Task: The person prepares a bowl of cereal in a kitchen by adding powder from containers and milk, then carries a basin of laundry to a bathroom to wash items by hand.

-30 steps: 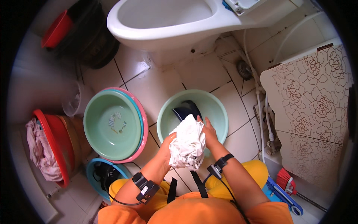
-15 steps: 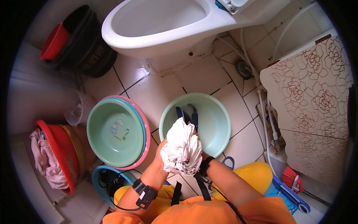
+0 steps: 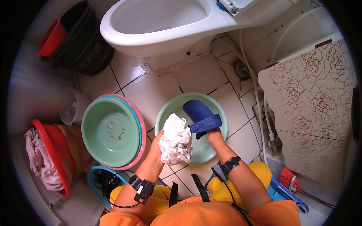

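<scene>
My left hand (image 3: 155,146) is closed around a bunched white cloth (image 3: 175,141), which covers most of its fingers. The cloth shows a few dark marks low down and is held over the near left rim of a pale green basin (image 3: 162,113). Over the same basin, my right hand (image 3: 214,136) grips a dark blue piece (image 3: 198,109) with a broad curved flap and a thick band across it; I cannot make out its exact kind. The band hides the right fingertips. The blue piece nearly touches the cloth's right side.
At left are stacked basins (image 3: 142,140), a red tub (image 3: 56,156) with pink cloth (image 3: 40,162), and a light blue basin (image 3: 91,172) with black things. A toilet (image 3: 151,43) stands ahead, beside a black bucket (image 3: 94,56). A flower-patterned cabinet (image 3: 309,101) and red brush (image 3: 288,179) are right.
My right hand has left the white cloth and now holds the dark blue piece, lifted from inside the pale green basin. The cloth stays in my left hand, slightly further left.
</scene>
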